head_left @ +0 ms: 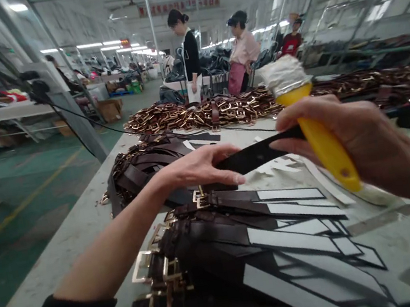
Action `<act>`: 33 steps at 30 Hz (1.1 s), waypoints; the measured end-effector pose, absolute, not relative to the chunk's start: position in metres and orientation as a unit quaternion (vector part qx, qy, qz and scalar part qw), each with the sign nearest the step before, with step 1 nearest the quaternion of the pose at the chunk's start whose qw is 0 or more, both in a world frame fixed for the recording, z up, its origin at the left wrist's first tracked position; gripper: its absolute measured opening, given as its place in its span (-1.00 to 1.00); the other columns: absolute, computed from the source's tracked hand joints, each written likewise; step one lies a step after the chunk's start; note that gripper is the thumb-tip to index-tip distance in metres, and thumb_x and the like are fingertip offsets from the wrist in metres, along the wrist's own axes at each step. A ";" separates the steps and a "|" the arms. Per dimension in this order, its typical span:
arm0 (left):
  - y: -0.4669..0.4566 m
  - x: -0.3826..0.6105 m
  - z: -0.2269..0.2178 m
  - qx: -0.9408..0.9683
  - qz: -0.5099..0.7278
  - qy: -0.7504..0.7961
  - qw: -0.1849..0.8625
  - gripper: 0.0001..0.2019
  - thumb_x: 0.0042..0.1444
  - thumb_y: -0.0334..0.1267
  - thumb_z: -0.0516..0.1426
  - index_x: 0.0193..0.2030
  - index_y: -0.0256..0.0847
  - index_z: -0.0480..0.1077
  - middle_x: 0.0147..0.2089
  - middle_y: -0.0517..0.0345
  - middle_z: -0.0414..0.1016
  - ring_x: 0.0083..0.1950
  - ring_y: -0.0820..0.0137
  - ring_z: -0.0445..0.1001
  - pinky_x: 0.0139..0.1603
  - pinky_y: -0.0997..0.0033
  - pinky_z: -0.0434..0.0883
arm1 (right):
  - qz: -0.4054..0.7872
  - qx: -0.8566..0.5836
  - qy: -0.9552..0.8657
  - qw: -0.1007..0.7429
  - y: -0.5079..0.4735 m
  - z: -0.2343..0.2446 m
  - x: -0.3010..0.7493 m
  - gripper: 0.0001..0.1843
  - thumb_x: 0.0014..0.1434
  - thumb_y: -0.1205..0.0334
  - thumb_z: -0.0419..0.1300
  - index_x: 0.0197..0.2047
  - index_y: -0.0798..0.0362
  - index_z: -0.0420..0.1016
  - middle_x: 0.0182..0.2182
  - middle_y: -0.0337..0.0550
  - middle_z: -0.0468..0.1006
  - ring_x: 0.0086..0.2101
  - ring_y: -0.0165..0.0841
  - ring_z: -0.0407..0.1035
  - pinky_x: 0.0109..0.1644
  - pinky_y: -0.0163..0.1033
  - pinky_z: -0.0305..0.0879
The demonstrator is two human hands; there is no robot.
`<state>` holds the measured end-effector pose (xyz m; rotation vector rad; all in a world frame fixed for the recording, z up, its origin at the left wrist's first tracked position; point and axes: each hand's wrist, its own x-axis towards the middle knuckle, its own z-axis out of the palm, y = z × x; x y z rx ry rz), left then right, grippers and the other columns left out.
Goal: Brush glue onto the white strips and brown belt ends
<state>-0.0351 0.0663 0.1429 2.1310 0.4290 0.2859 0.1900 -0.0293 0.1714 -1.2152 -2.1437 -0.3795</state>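
A dark leather strap (263, 152) spans between my two hands above the table. My left hand (203, 166) pinches its left end between thumb and fingers. My right hand (365, 133) grips a paintbrush (329, 152) with a yellow handle, bristles up and coated whitish. The same hand's thumb and fingertips hold the right end of the strap. Below lies a fanned pile of dark belts (210, 235) with gold buckles (143, 267) at the left and white strips on their right ends.
Coiled dark straps (144, 165) lie at the table's left edge. A long heap of gold-buckled belts (199, 115) runs along the back. White paper scraps (280, 165) are scattered on the table (61, 254). A cable crosses near a metal post (80, 126). Several people stand beyond.
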 end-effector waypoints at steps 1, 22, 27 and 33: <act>0.068 -0.034 0.137 0.851 0.102 0.171 0.486 -0.52 -0.06 -0.22 0.24 0.03 -0.27 0.31 -0.18 0.16 0.41 -0.20 0.40 0.37 -0.21 0.46 0.29 | -0.135 -0.494 -0.793 0.330 -0.037 0.172 0.203 -0.69 0.16 -0.09 0.12 -0.20 -0.03 0.36 -0.43 -0.26 0.38 -0.51 -0.45 0.26 -0.47 -0.34 0.17; 0.088 0.091 0.041 0.941 0.014 0.318 0.119 -0.64 0.17 -0.13 0.06 0.05 -0.27 0.27 -0.03 -0.12 0.39 -0.04 0.19 0.40 -0.05 0.26 0.32 | -0.047 -0.684 -0.664 0.298 -0.057 0.017 0.338 -0.53 0.23 -0.07 -0.05 0.09 -0.03 0.33 -0.12 -0.05 0.51 -0.18 -0.13 0.43 -0.13 -0.03 0.35; 0.129 0.126 -0.002 0.843 0.058 0.431 0.315 -0.66 0.15 -0.15 0.06 0.01 -0.31 0.28 -0.37 0.07 0.48 -0.27 0.29 0.47 -0.19 0.37 0.36 | 0.021 -0.715 -0.598 0.362 -0.045 0.023 0.337 -0.54 0.19 -0.10 0.00 0.10 -0.15 0.36 -0.11 -0.20 0.51 -0.11 -0.13 0.41 -0.02 0.00 0.34; 0.144 0.131 -0.031 0.736 0.097 0.489 0.458 -0.70 -0.04 -0.33 0.21 -0.13 -0.31 0.35 -0.61 0.32 0.35 -0.53 0.47 0.38 -0.37 0.52 0.35 | 0.139 -0.677 -0.553 0.466 -0.014 0.027 0.330 -0.60 0.16 -0.10 0.06 -0.05 -0.07 0.44 -0.60 -0.29 0.35 -0.57 -0.37 0.27 -0.42 -0.21 0.31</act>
